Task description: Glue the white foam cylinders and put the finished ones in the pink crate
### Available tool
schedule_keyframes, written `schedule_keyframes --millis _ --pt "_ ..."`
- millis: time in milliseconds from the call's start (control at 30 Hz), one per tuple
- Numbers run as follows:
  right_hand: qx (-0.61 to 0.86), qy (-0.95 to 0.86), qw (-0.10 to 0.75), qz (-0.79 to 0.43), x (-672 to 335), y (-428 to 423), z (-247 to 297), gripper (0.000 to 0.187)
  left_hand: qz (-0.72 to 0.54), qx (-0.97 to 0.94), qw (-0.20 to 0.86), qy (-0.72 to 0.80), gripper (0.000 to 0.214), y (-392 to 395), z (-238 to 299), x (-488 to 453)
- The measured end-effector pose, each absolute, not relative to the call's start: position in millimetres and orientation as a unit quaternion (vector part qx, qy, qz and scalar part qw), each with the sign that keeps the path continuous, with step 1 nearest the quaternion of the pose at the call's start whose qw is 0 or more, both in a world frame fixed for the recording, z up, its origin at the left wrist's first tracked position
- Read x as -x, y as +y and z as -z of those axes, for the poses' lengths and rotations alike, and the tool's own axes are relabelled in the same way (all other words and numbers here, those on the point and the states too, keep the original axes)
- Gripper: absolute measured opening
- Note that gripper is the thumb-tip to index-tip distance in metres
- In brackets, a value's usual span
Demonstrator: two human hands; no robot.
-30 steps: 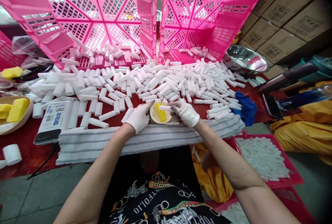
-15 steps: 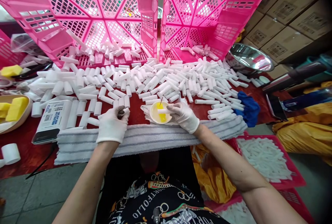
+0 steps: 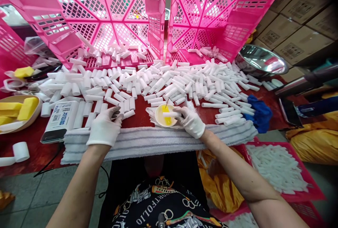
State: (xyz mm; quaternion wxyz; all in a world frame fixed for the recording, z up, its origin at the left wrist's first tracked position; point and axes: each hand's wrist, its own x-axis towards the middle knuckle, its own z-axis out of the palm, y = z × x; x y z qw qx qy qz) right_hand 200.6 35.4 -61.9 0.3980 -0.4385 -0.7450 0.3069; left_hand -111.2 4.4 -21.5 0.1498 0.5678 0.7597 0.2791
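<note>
Over a small cream bowl, my right hand, in a white glove, holds a short white cylinder level between thumb and fingers. Inside the bowl are something yellow and a thin brown stick. My left hand, also gloved and with greyish fingertips, hovers over the near edge of the pile, fingers curled but apart, and I see nothing in them. Just right of its fingertips lies a loose white cylinder. Many more white cylinders are heaped behind both hands.
Pink crates stand on their sides at the back. A striped towel lines the front edge. To the left are a boxy white device and a dish of yellow blocks. A steel bowl and blue cloth are right.
My left hand has drawn back left, and a white cylinder now lies where its fingertips were. My right hand still holds its cylinder over the bowl. The view has shifted slightly.
</note>
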Motion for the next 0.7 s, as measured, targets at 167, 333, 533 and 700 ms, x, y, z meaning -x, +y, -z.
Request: schedule_keyframes --millis 167,333,533,700 --pt "0.433 -0.751 0.404 -0.293 -202.2 35.5 56.9 0.035 -0.228 -0.597 0.125 0.759 0.047 18.4 18.4 111.7" --pt "0.436 -0.78 0.37 -0.255 -204.1 37.0 62.6 0.029 -0.161 -0.562 0.105 0.805 0.05 40.5 6.9 108.5" --pt "0.457 -0.78 0.353 -0.24 -203.1 34.9 60.9 0.038 -0.133 -0.526 0.117 0.832 0.061 61.4 10.5 94.1" --pt "0.454 -0.768 0.394 -0.221 -203.9 35.5 63.3 0.028 -0.177 -0.532 0.134 0.817 0.061 63.6 9.7 80.3"
